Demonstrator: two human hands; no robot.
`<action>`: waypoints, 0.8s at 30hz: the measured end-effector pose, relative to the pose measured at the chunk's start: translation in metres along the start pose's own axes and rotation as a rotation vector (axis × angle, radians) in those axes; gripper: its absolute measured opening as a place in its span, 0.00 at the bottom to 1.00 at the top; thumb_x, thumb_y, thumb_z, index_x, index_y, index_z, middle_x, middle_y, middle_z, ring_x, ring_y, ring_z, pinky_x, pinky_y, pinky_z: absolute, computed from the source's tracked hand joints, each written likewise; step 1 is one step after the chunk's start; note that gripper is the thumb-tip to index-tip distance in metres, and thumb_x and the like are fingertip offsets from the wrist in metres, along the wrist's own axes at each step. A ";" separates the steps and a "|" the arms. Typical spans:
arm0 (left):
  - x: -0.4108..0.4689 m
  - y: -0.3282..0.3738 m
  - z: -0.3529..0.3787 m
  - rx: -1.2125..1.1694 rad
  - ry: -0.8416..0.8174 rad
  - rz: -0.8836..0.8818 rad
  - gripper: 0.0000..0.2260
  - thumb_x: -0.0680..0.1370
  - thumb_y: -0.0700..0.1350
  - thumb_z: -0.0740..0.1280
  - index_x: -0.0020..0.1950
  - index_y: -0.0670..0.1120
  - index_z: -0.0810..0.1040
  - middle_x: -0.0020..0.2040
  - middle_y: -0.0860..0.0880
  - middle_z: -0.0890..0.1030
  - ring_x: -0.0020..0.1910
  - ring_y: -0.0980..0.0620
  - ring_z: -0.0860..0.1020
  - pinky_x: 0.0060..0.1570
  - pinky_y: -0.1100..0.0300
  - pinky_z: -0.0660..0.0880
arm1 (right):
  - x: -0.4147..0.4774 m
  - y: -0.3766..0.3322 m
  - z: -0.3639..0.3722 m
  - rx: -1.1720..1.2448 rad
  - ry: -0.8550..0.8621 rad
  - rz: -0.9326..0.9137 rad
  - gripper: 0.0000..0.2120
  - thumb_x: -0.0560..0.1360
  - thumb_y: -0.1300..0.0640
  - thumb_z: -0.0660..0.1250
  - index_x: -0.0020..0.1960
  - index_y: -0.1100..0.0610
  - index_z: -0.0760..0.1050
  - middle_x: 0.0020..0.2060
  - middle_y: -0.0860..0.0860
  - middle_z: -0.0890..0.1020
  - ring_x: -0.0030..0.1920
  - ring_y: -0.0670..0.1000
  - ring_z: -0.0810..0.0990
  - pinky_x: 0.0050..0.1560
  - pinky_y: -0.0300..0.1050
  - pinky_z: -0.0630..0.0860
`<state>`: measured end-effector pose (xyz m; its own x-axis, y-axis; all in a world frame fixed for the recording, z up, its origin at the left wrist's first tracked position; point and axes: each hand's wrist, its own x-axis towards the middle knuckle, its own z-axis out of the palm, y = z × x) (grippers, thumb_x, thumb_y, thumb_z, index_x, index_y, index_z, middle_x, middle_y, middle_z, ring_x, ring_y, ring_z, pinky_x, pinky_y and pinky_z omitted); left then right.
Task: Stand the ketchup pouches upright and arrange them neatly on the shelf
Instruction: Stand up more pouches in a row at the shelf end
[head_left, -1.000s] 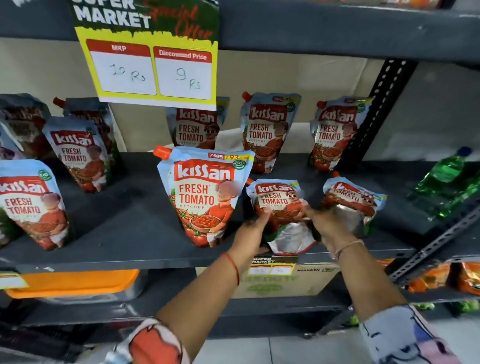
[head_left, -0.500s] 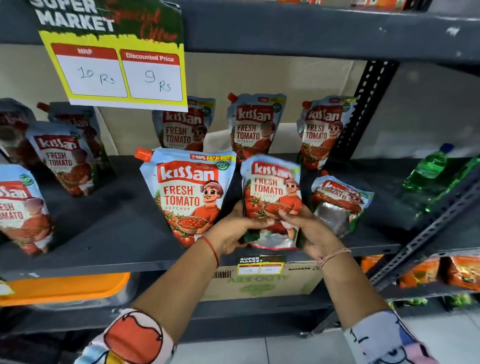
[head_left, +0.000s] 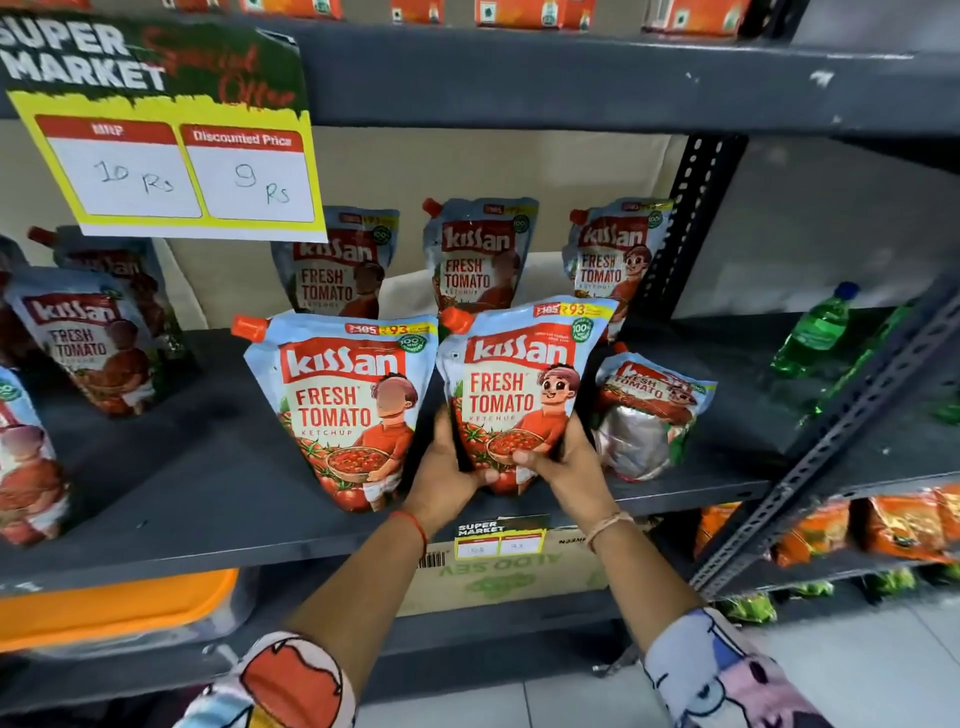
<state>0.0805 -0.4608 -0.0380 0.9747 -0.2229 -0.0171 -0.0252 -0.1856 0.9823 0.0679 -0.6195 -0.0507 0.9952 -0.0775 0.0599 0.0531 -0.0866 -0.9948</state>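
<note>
Reaching forward from below, the left hand (head_left: 445, 470) and right hand (head_left: 563, 462) clasp the lower sides of a light-blue and red plastic ketchup pouch (head_left: 519, 384), holding it upright near the front edge of the dark grey metal shelf (head_left: 171, 493), just right of a matching upright pouch (head_left: 348, 400) and left of a slumped one (head_left: 647, 415).

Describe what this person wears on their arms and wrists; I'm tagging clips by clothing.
Both forearms are bare below pushed-up, cartoon-printed sleeves. The left sleeve shows a big orange patch outlined in black on white. The right sleeve mixes white, blue and pink shapes with black outlines. A thin red thread circles the left wrist; a pale beaded bracelet circles the right. No rings are visible.
</note>
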 end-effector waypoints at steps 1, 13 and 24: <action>-0.001 -0.004 0.001 -0.003 0.002 0.001 0.42 0.67 0.33 0.71 0.72 0.50 0.50 0.61 0.52 0.70 0.64 0.53 0.67 0.64 0.56 0.64 | -0.003 0.001 -0.002 -0.014 0.006 -0.004 0.33 0.65 0.61 0.74 0.66 0.53 0.64 0.59 0.50 0.77 0.61 0.49 0.75 0.64 0.56 0.72; -0.040 0.011 0.089 0.444 0.011 0.349 0.25 0.75 0.61 0.55 0.60 0.43 0.72 0.58 0.43 0.75 0.60 0.52 0.69 0.60 0.65 0.61 | -0.016 -0.019 -0.079 -0.282 0.894 0.189 0.31 0.72 0.39 0.61 0.61 0.65 0.68 0.60 0.65 0.69 0.61 0.63 0.70 0.59 0.52 0.68; 0.047 0.049 0.153 -0.427 0.008 -0.495 0.34 0.64 0.72 0.60 0.55 0.46 0.78 0.60 0.44 0.79 0.58 0.45 0.77 0.64 0.48 0.70 | 0.013 -0.024 -0.136 0.254 0.413 0.628 0.19 0.68 0.57 0.71 0.56 0.62 0.74 0.46 0.57 0.82 0.49 0.57 0.80 0.47 0.52 0.77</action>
<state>0.0909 -0.6265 -0.0196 0.8500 -0.2013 -0.4868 0.5161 0.1323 0.8463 0.0683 -0.7532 -0.0144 0.7369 -0.4034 -0.5424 -0.4411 0.3210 -0.8381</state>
